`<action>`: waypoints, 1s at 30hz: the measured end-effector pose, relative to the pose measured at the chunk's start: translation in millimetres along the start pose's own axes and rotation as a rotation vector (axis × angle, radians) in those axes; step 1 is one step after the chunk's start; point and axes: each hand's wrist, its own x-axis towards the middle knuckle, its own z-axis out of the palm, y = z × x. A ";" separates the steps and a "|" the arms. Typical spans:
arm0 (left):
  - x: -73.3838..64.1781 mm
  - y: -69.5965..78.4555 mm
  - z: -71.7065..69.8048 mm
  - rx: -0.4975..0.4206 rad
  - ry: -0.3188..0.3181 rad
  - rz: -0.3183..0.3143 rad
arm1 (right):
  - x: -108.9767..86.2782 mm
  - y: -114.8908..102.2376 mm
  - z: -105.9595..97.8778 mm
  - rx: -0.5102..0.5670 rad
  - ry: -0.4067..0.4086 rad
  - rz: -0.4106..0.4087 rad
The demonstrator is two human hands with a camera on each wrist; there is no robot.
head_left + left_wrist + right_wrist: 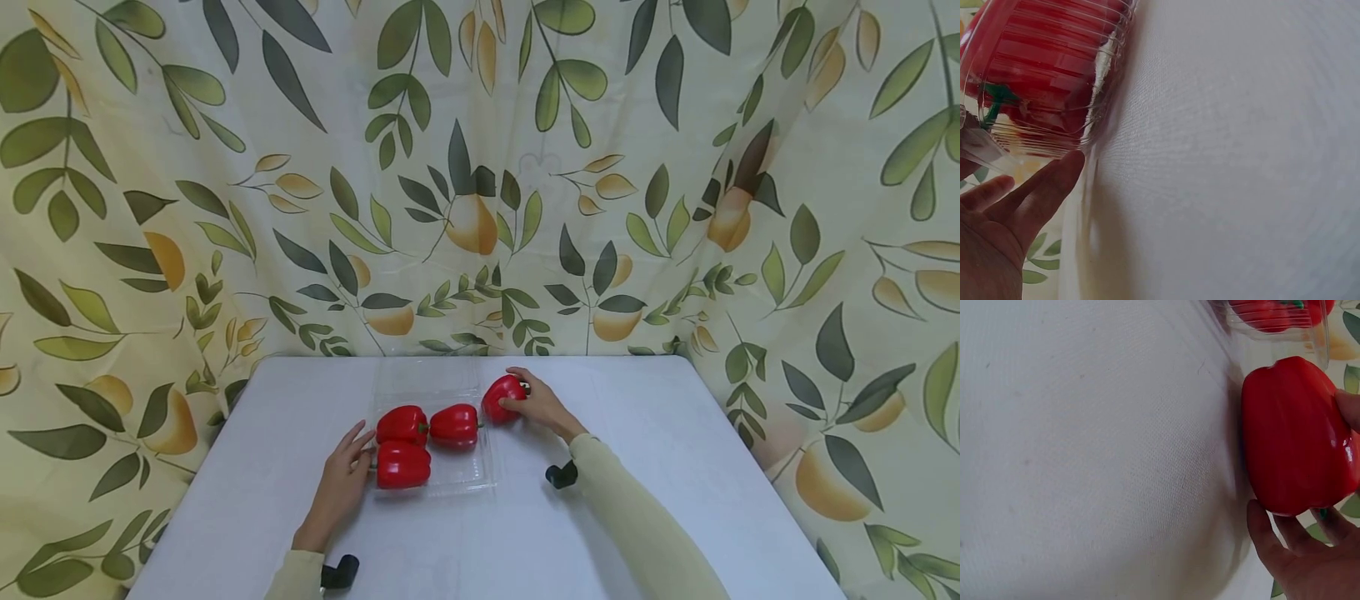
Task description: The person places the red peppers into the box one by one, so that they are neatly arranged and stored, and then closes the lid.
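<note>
My right hand (542,407) grips a red bell pepper (501,398) just right of a clear plastic container (468,478). In the right wrist view its fingers (1266,540) sit at the pepper's stem end, with the thumb on the side. Inside the container lie three more red bell peppers: one at back left (402,424), one at right (454,426) and one at front left (403,464). At the container's left edge is my left hand (347,475), its extended fingers (1063,178) touching the ridged plastic wall in the left wrist view.
The container's clear lid (427,375) lies folded back behind it. A white cloth (637,533) covers the table. Behind and at both sides hangs a leaf-and-fruit patterned curtain (480,283). Black wrist mounts (561,476) stick out near both sleeves.
</note>
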 end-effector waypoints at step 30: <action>0.5 -1.7 0.2 -0.008 0.011 0.026 | -24.1 -8.9 -16.1 0.174 0.146 0.050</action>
